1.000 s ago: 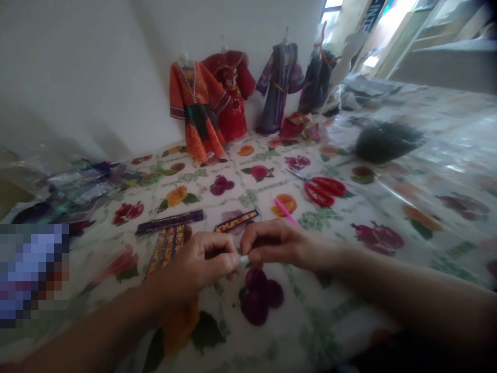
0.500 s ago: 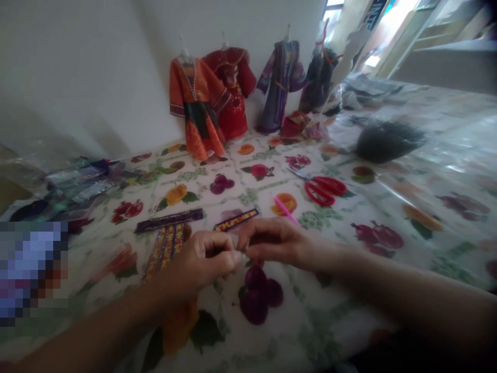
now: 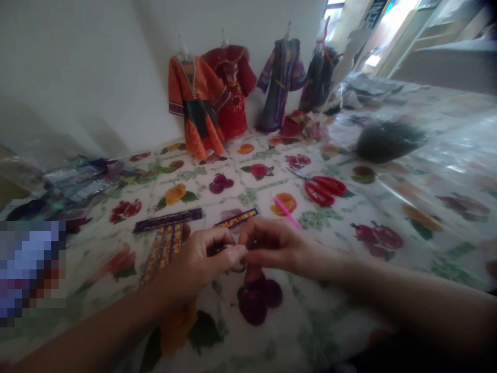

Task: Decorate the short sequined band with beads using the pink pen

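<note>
Over the fruit-patterned tablecloth [image 3: 310, 311], my left hand [image 3: 213, 254] and my right hand [image 3: 272, 243] meet fingertip to fingertip. Both are closed in a pinch; what they hold is too small and dim to make out. Just beyond the fingers lies a short strip of patterned trim [image 3: 237, 217], yellow and red with a dark edge. Left of my left hand are several longer strips of the same trim [image 3: 165, 243], partly hidden by that hand. A dark purple band with a shiny edge [image 3: 169, 220] lies across their far ends. Near my right hand is a pink pen-like stick [image 3: 286, 211].
Red-handled scissors [image 3: 324, 189] lie right of centre. Small doll-sized garments, an orange robe [image 3: 196, 103], a red dress [image 3: 233, 111] and a blue-purple robe [image 3: 280, 85], stand along the wall. Clear plastic packets [image 3: 77, 178] are at left, a dark bundle in plastic [image 3: 388, 141] at right.
My fingertips have shifted slightly against each other, and my left thumb sits a little higher and further right. The things on the table have stayed in place.
</note>
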Motion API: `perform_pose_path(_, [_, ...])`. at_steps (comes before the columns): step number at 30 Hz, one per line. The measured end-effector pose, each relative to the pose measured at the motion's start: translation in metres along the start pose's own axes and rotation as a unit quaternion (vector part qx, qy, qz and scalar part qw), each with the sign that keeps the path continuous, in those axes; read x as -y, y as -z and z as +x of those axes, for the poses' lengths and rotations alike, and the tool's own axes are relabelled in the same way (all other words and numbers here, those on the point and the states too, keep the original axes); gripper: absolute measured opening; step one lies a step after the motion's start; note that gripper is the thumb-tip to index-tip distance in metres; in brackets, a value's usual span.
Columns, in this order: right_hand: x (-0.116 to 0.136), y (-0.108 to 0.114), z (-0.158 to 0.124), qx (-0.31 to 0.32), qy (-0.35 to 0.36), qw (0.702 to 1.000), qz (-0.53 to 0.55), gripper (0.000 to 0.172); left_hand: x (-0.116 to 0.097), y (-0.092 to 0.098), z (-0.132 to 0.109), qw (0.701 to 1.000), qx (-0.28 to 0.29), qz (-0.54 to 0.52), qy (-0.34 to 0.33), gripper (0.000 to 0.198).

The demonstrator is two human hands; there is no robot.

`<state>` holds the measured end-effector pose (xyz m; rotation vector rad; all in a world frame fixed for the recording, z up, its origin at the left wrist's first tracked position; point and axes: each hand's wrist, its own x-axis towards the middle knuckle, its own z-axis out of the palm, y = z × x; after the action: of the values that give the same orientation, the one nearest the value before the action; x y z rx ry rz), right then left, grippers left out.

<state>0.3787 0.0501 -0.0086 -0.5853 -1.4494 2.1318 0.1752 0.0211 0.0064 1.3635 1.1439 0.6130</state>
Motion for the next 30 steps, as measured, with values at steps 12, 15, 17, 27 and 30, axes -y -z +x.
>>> perform_pose_path(12, [0.005,0.002,-0.003,-0.006,0.003,1.000,-0.001,0.017,-0.004,-0.003,-0.005,0.997,-0.038,0.063,-0.034,0.025])
perform_pose_path(15, [0.008,0.002,-0.003,-0.038,0.025,0.998,-0.048,0.019,-0.004,-0.003,-0.006,0.992,-0.057,0.096,-0.049,0.022])
perform_pose_path(17, [0.009,0.003,-0.003,-0.053,0.047,0.995,-0.069,0.019,-0.002,-0.004,-0.006,0.995,-0.050,0.071,-0.046,0.021])
perform_pose_path(27, [0.014,0.014,-0.008,-0.030,0.060,0.995,-0.077,0.011,0.002,-0.018,-0.010,0.996,0.082,0.025,-0.023,0.022])
perform_pose_path(30, [0.012,0.015,-0.007,-0.024,0.054,0.995,-0.075,0.009,0.003,-0.017,-0.010,0.996,0.058,0.060,-0.044,0.021])
